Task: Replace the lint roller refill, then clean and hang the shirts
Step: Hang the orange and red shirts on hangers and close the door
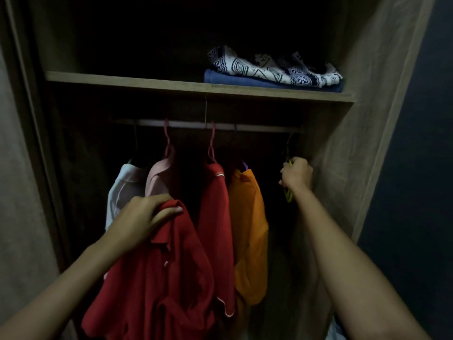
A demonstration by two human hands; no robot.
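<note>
Head view: I see the left hand (pixel 144 214) gripping a loose red shirt (pixel 157 273) by the collar, low in front of the wardrobe rail (pixel 220 125). Right hand (pixel 296 174) curled round a yellow-green hanger (pixel 288 195) at the rail's right end (hook lost in shadow). White, pink, red, orange shirts hang between.

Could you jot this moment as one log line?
left hand: holds red shirt | right hand: grips yellow hanger | rail: four shirts

Loose red shirt (pixel 157 273) bunched at collar; white (pixel 122 187), pink (pixel 159 177), red (pixel 215 207), orange (pixel 250 231) shirts hanging from rail (pixel 186 124).
</note>
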